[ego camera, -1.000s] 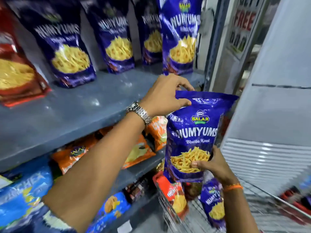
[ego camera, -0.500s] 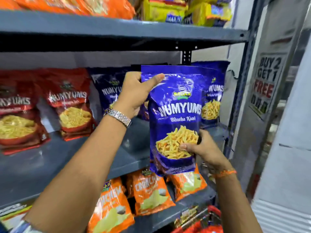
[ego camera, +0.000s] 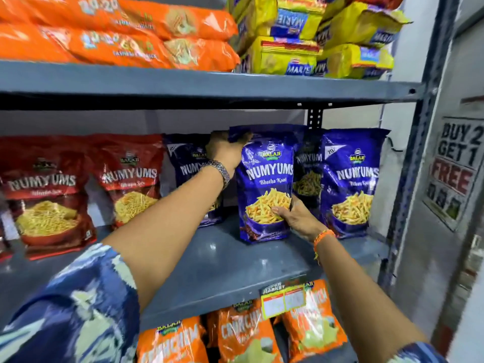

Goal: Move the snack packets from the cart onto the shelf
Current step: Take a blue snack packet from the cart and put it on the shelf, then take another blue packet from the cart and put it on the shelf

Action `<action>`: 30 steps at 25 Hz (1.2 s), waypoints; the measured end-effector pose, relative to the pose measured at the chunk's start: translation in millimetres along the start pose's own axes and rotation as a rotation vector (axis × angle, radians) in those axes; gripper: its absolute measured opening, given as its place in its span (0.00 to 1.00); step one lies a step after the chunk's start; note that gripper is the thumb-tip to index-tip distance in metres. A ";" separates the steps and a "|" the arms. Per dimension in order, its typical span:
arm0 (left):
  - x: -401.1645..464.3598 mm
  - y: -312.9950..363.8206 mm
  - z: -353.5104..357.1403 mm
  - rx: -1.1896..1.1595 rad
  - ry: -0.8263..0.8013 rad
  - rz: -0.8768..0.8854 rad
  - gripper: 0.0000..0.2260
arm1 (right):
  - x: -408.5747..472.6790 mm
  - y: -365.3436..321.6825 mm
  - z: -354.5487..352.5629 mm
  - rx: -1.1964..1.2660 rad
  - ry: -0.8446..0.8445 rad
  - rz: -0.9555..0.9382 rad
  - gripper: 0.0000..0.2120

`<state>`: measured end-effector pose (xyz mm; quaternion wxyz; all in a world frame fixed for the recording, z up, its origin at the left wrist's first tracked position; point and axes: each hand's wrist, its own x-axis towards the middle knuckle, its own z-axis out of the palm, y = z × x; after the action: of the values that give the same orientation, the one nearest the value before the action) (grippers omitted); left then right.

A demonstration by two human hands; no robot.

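Right now both hands grip a blue packet (ego camera: 267,184) reading "BALAJI NUMYUMS Bhutha Kant", standing upright on the grey shelf (ego camera: 222,268). Left hand (ego camera: 225,150) pinches its top corner; right hand (ego camera: 298,218) clasps its lower right side. Beside it stand another blue Numyums packet (ego camera: 351,179) and red Numyums packets (ego camera: 47,195). A wall sign (ego camera: 455,163) says "BUY 2 GET 1 FREE".

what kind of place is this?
Most likely a small grocery shop. Grey metal shelves hold rows of branded snack packets, a price tag is stuck on a shelf edge, and a "Buy 2 Get 1 Free" sign hangs at right. Both hands hold a blue packet on the shelf.
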<state>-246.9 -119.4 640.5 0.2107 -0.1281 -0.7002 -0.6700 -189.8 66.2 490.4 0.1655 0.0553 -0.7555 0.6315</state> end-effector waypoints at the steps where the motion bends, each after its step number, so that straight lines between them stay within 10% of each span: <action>1: 6.0 -4.1 4.7 -0.005 0.004 -0.028 0.25 | 6.4 4.5 -2.8 0.021 -0.008 0.014 0.20; 11: 18.9 -12.1 21.8 -0.003 0.003 -0.125 0.26 | 12.3 15.3 -10.4 0.111 -0.018 0.093 0.23; 17: -4.4 -5.0 16.7 -0.081 0.042 -0.020 0.15 | -59.2 -8.1 -8.1 -0.167 0.170 0.062 0.43; 24: -130.8 -24.9 20.0 -0.017 0.385 0.436 0.18 | -257.3 14.6 -66.2 -0.027 0.364 -0.044 0.24; 30: -318.7 -127.2 87.0 -0.121 -0.130 0.389 0.10 | -404.5 180.4 -137.5 -0.171 0.522 0.521 0.23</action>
<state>-36.4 -9.1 378.1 0.2823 -0.3159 -0.6328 -0.6481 162.1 184.5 212.5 0.1902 -0.3155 -0.7268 0.5798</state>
